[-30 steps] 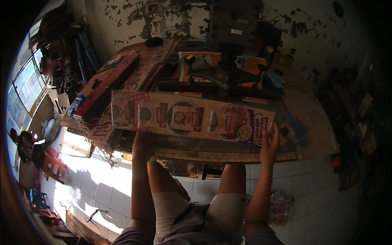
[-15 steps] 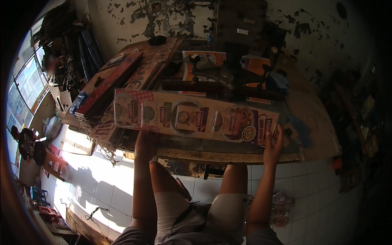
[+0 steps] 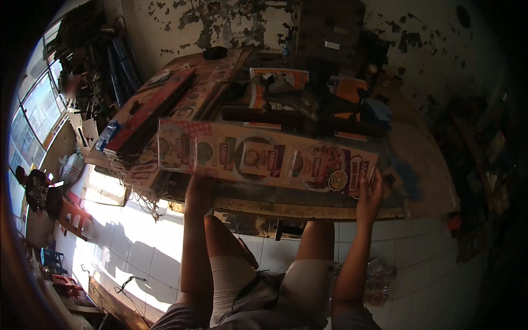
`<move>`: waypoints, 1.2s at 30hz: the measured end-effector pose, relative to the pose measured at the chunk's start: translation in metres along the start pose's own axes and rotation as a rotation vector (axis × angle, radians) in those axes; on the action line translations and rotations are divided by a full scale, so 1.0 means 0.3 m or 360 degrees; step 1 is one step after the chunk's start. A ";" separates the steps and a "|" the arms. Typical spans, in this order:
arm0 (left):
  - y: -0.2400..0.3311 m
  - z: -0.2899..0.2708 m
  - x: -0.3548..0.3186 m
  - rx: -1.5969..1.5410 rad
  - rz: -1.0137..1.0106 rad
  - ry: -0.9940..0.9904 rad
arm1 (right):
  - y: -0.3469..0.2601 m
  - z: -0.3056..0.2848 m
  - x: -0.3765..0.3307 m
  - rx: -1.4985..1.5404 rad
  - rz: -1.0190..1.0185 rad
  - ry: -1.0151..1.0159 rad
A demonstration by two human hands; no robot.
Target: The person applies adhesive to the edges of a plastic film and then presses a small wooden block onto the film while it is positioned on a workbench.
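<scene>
A long printed strip with food pictures and a glossy, clear-looking surface is held up over the near side of a table, tilted slightly down to the right. My left hand grips its lower edge left of the middle, the fingers mostly hidden behind it. At the right end, my right hand pinches the strip, with fingers in front of its corner. Just beyond the strip stands a dark metal clamp-like press with a long dark bar across it.
Orange printed sheets lie behind the press. Long red boards and more printed strips rest at the table's left, with loose strings hanging off the edge. A blue cloth is at the right. Plastic packets lie on the tiled floor.
The strip's left end has shifted slightly right, and my left hand with it. Both hands keep their hold. The whole view has moved a little.
</scene>
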State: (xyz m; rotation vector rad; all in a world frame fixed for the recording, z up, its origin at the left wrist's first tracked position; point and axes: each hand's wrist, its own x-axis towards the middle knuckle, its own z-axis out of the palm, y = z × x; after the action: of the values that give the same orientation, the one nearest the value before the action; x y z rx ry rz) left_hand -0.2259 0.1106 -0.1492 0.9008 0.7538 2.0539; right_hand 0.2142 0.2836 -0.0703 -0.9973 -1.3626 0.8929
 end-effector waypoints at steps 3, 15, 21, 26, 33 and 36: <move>0.033 0.099 0.011 -0.0214 -0.0227 0.0033 | 0.016 -0.032 0.016 -0.0201 -0.0031 0.0025; 0.042 0.106 -0.035 0.0669 -0.0155 0.0164 | 0.056 -0.027 0.027 -0.0196 -0.0029 0.0065; 0.047 0.092 -0.040 0.0179 -0.0304 0.0094 | 0.037 -0.021 0.020 -0.0197 -0.0019 -0.0010; 0.014 0.079 -0.056 0.0484 -0.0278 0.0180 | 0.005 -0.001 0.022 -0.0333 0.0030 0.0059; -0.002 0.066 -0.027 -0.0054 -0.0322 -0.0002 | 0.050 -0.032 0.033 -0.0261 0.0002 -0.0008; 0.002 0.066 -0.047 -0.0178 -0.0347 0.0019 | 0.058 -0.033 0.025 -0.0293 0.0013 -0.0021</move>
State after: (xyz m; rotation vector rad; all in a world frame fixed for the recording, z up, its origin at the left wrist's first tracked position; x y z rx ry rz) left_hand -0.2040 0.1027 -0.1422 0.7121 0.7036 1.8901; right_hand 0.2253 0.2961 -0.0837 -1.1395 -1.4728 0.7914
